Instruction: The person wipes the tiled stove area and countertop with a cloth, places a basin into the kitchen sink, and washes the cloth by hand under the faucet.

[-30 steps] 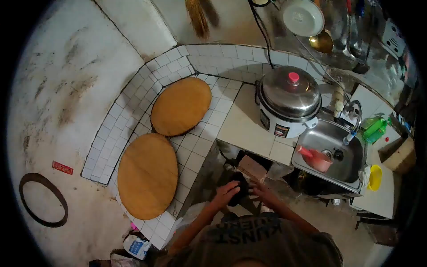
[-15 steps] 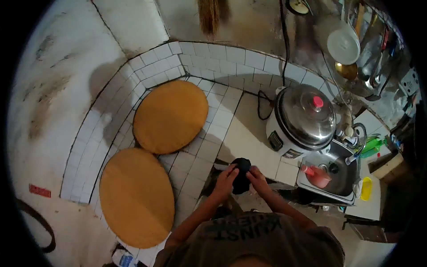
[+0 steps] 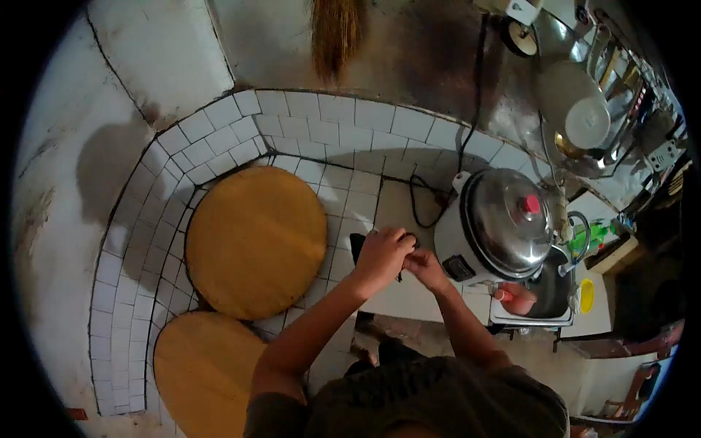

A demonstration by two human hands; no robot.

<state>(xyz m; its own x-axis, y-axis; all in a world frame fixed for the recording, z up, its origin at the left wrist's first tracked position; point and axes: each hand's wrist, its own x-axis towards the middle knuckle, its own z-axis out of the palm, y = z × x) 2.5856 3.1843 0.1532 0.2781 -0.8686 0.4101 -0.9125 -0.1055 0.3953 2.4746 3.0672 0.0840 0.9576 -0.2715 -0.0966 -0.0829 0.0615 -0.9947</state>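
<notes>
A small black item (image 3: 357, 247), perhaps cloth, is between my two hands above the pale counter (image 3: 398, 296). My left hand (image 3: 382, 257) is wrapped over it, and part of it sticks out beyond the fingers on the left. My right hand (image 3: 426, 266) touches the left one, its fingers pinched at the item's right end. Most of the item is hidden by the fingers. To the left lies a round tan lid (image 3: 255, 241), and right of my hands stands the large electric cooker (image 3: 509, 219) with a steel lid.
A second tan lid (image 3: 208, 372) lies nearer on the white-tiled stove top. Beyond the cooker is a steel sink (image 3: 556, 292) with a pink dipper (image 3: 517, 298); a yellow bowl (image 3: 586, 296) sits beside it. A straw brush (image 3: 334, 36) and utensils hang on the wall.
Both hands have risen with the black item and reached further forward over the counter. They have come together around it. The view has shifted, so the tan lids sit lower.
</notes>
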